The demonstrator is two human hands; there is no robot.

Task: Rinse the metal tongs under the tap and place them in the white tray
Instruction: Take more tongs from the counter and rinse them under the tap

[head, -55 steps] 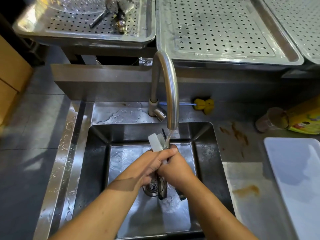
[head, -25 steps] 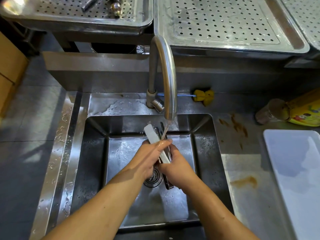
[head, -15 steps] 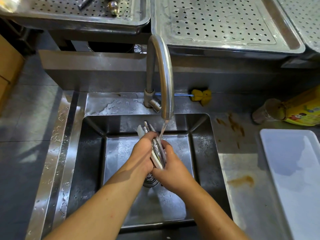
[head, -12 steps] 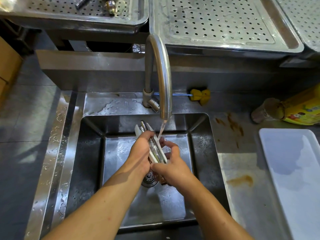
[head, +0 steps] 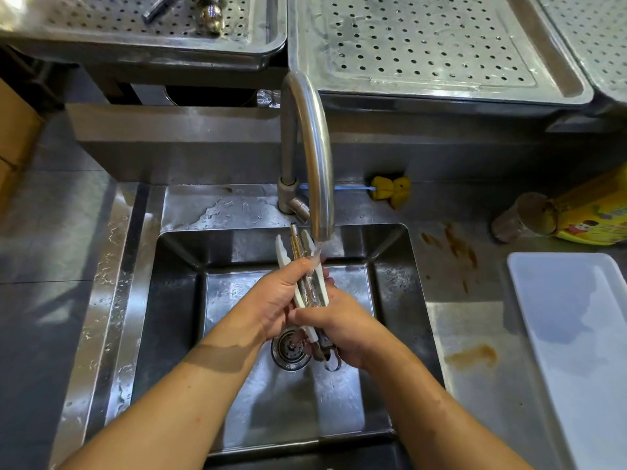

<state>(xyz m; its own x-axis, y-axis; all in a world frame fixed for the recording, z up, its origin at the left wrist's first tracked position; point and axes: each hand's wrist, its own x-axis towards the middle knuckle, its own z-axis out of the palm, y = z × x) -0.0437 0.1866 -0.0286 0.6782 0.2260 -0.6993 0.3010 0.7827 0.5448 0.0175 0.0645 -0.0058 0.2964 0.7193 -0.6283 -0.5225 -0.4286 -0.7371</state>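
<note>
- Hands first: the left hand is curled round the upper half of the metal tongs, fingers wrapped over the arms from the left, thumb side toward the water.
- The right hand is closed on the lower half, near the hinge end, which pokes out below the palm just above the drain.
- Both hands are thus gripping, neither one spread; the tongs' arms are pressed nearly together between them.
- The tongs stand tilted, white tips up and away from the person, right beside the mouth of the tap. A thin stream runs from the spout onto the upper arms and the left hand's fingers.
- Everything happens over the sink, roughly above its middle, with the tips toward its far edge.
- Progress, as I judge it: the rinsing step is under way, not finished. Water is flowing and the tongs are wet, but whether they are clean I cannot tell.
- Left to do: finish the rinse, lift the tongs out, carry them rightward and lay them down.
- The white tray lies on the table at its right edge, well apart from the sink, with nothing visible in it except patches of wet.
- Between sink and tray the table shows brown stains.
</note>
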